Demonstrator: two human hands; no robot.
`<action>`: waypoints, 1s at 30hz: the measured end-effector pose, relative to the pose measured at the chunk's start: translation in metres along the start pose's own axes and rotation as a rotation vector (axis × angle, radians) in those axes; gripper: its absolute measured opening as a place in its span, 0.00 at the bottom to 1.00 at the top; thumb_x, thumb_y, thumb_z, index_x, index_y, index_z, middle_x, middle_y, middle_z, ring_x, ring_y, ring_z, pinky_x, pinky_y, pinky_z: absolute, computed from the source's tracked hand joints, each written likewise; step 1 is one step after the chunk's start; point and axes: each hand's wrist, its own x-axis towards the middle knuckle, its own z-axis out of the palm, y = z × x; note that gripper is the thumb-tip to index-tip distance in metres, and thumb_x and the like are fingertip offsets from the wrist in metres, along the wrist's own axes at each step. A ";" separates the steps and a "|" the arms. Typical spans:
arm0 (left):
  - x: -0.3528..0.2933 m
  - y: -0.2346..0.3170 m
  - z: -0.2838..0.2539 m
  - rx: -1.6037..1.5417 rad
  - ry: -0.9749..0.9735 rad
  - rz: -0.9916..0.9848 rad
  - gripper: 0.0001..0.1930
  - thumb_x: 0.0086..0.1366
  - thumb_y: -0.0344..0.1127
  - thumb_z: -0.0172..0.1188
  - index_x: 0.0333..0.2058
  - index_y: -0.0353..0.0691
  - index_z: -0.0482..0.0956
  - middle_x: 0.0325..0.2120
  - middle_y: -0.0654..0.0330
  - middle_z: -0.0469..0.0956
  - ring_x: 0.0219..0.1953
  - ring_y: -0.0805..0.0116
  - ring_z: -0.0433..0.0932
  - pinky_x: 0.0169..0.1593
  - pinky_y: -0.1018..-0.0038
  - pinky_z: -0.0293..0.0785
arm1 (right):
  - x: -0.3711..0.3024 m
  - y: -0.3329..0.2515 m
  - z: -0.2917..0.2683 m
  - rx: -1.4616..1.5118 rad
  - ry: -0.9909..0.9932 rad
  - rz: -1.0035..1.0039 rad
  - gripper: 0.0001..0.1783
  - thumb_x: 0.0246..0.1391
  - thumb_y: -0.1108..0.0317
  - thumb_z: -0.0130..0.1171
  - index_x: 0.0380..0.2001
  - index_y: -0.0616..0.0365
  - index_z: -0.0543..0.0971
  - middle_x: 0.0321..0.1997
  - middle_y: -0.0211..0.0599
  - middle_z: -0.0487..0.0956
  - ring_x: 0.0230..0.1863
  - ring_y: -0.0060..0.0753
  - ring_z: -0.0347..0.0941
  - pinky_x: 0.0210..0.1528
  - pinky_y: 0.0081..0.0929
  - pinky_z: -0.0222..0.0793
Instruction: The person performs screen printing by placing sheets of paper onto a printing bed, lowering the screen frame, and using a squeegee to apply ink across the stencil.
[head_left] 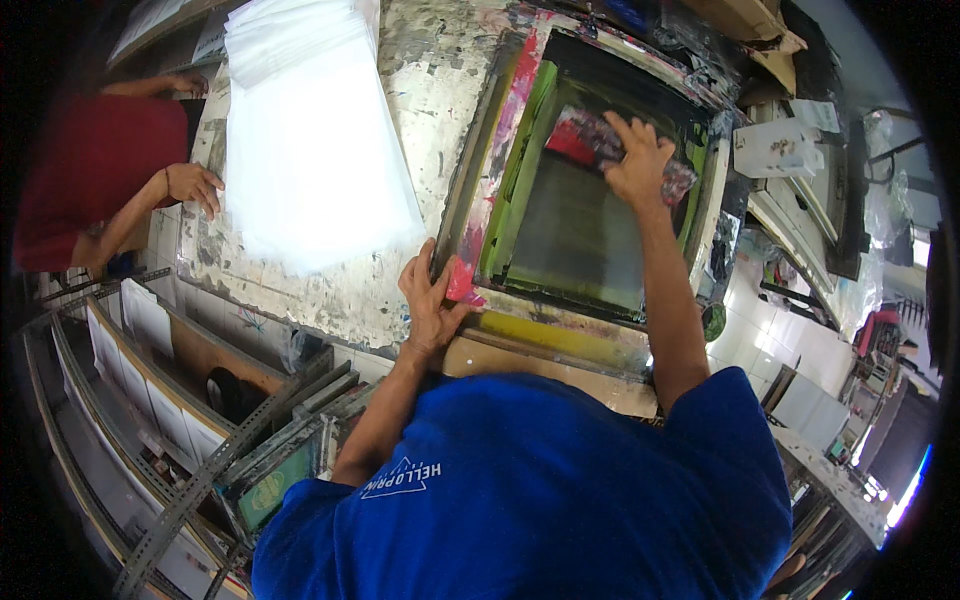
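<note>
A screen printing frame with ink-stained edges and a dark mesh lies in front of me on the table. My left hand grips the frame's near left corner, its fingers on the outer edge and its thumb by the pink-smeared end. Over the mesh, my right hand holds an ink-smeared rag, red at its left end and mottled grey elsewhere. Part of the rag is hidden under my palm and fingers. Green strips run along the mesh's left and right sides.
A stack of white sheets lies on the stained table to the left. Beside it stands another person in a red shirt, one hand at the table edge. Shelves are at lower left; a white plastic container is at right.
</note>
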 end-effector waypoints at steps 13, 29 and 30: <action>-0.001 -0.003 0.000 -0.060 0.022 0.020 0.44 0.47 0.58 0.75 0.61 0.42 0.77 0.70 0.41 0.59 0.63 0.43 0.61 0.66 0.51 0.55 | 0.143 0.076 -0.001 -0.010 0.037 -0.092 0.35 0.45 0.67 0.72 0.60 0.39 0.79 0.56 0.51 0.81 0.58 0.54 0.76 0.58 0.45 0.69; 0.003 0.024 -0.014 -0.261 0.109 0.039 0.46 0.48 0.51 0.77 0.62 0.31 0.73 0.48 0.50 0.75 0.54 0.52 0.66 0.62 0.60 0.57 | -0.066 -0.061 -0.088 0.042 -0.030 -0.046 0.30 0.49 0.69 0.64 0.57 0.32 0.80 0.33 0.46 0.80 0.35 0.51 0.79 0.37 0.46 0.70; 0.008 0.030 -0.018 -0.278 0.132 0.053 0.46 0.48 0.51 0.77 0.62 0.30 0.72 0.48 0.50 0.75 0.54 0.52 0.66 0.62 0.60 0.57 | -0.085 -0.076 -0.105 0.086 -0.003 -0.064 0.30 0.48 0.70 0.64 0.57 0.33 0.80 0.32 0.46 0.79 0.35 0.51 0.78 0.36 0.46 0.69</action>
